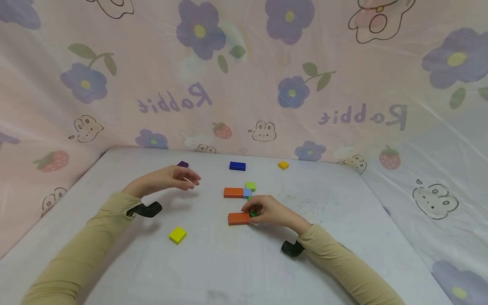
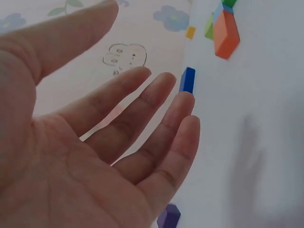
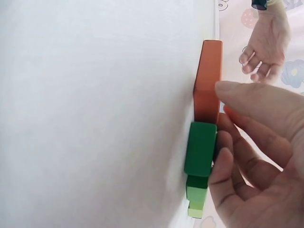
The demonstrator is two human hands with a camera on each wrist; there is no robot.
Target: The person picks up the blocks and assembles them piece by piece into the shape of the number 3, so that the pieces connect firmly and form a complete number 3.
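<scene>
My right hand [image 1: 271, 212] pinches the right end of the nearer orange block [image 1: 237, 219] between thumb and fingers. Against that end sits a dark green block [image 3: 200, 148], partly covered by the fingers in the head view. Farther back, another orange block [image 1: 233, 192] meets a small light blue block [image 1: 247, 193], with a lime green block [image 1: 250, 185] behind. Lighter green shows between the light blue block and my right fingers. My left hand [image 1: 173, 177] hovers over the table's left side, fingers loosely extended and holding nothing, close to a purple block [image 1: 183, 164].
Along the back of the table lie a dark blue block [image 1: 237, 166] and an orange-yellow block [image 1: 283, 165]. A yellow square block [image 1: 177, 235] lies at the front left. Printed cloth [image 1: 244, 84] hangs behind the white table [image 1: 324, 271].
</scene>
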